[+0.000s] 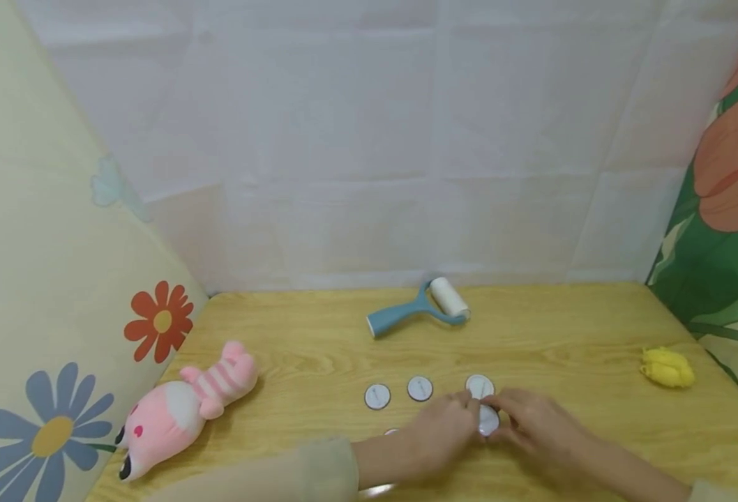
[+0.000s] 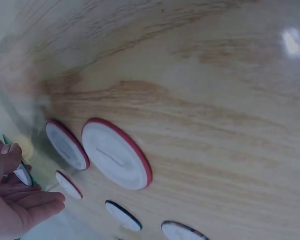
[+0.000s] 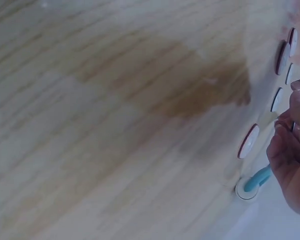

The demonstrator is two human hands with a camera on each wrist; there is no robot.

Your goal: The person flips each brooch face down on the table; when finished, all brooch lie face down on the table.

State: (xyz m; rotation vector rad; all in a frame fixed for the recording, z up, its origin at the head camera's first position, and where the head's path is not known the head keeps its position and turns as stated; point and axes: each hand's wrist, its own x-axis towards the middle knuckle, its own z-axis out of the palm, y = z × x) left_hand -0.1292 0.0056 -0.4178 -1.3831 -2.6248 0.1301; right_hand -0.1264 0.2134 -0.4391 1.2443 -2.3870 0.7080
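Note:
Between both hands is a round pin badge (image 1: 488, 421), its white back facing up. My right hand (image 1: 541, 422) pinches its right edge between thumb and fingers. The curled fingers of my left hand (image 1: 439, 434) hold it at its left side and cover part of it. In the left wrist view the held badge (image 2: 24, 174) shows among the fingers. A second badge (image 1: 480, 385) lies just behind it on the table. To the left lie two more badges, one nearer (image 1: 377, 396) and one farther (image 1: 420, 388), backs up with pins showing.
Near the left wrist lie a large red-rimmed badge (image 2: 117, 155) and further badges. A blue-handled lint roller (image 1: 409, 314) is at the back of the wooden table (image 1: 563, 328). At the left lies a pink plush toy (image 1: 187, 411); a yellow bundle (image 1: 667, 367) sits far right.

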